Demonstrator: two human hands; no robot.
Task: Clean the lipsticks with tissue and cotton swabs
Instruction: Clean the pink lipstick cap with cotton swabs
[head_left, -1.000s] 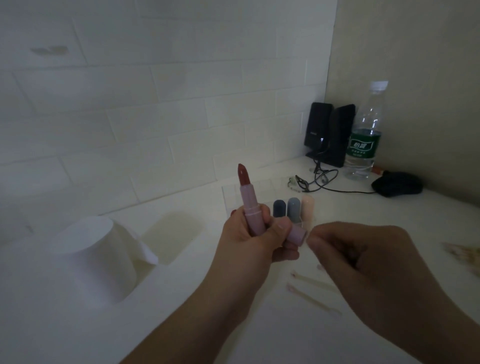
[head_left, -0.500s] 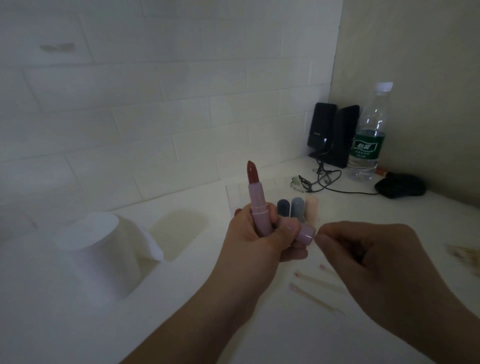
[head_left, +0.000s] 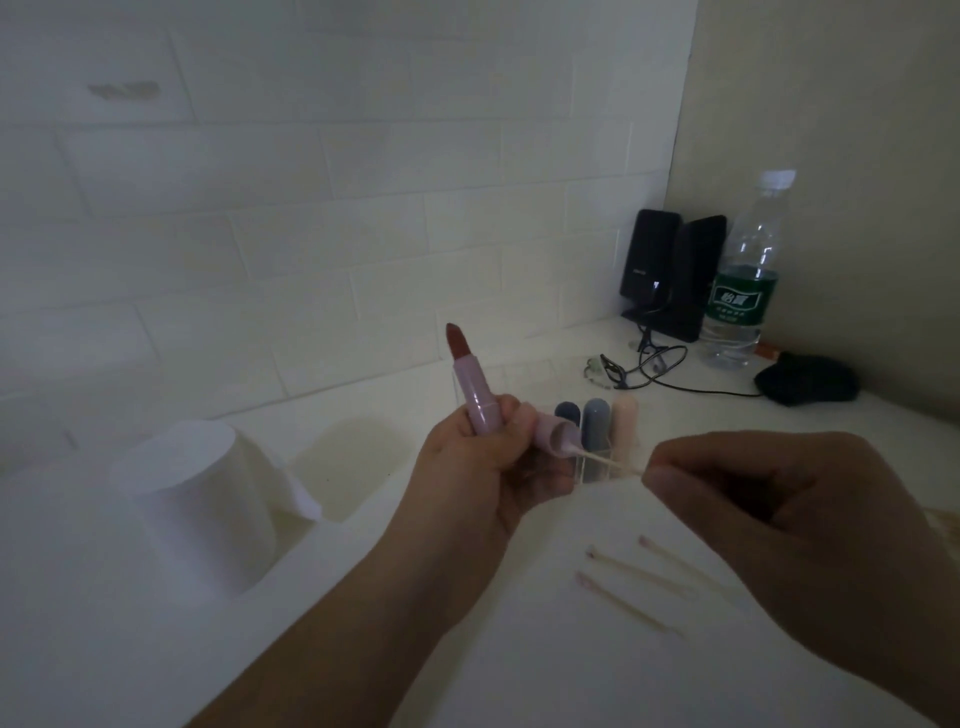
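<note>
My left hand (head_left: 485, 470) grips a pink lipstick (head_left: 472, 387) upright, its dark red tip extended, and also holds the pink cap (head_left: 553, 436) with its opening turned to the right. My right hand (head_left: 769, 499) pinches a cotton swab (head_left: 605, 460) whose tip sits at the cap's opening. Three capped lipsticks (head_left: 595, 418) stand in a clear holder behind the hands. Three used swabs (head_left: 628, 571) with pinkish tips lie on the white table under my right hand. A white tissue roll (head_left: 192, 499) stands at the left.
At the back right corner stand two black speakers (head_left: 670, 273), a water bottle (head_left: 745, 280) with a green label, tangled cables (head_left: 634, 366) and a dark mouse (head_left: 808, 384). A tiled wall runs behind the white table (head_left: 519, 665).
The cotton swab now shows between my right fingers and reaches the cap's opening. The left hand has tilted the cap's mouth toward the right hand. The lipstick stays upright.
</note>
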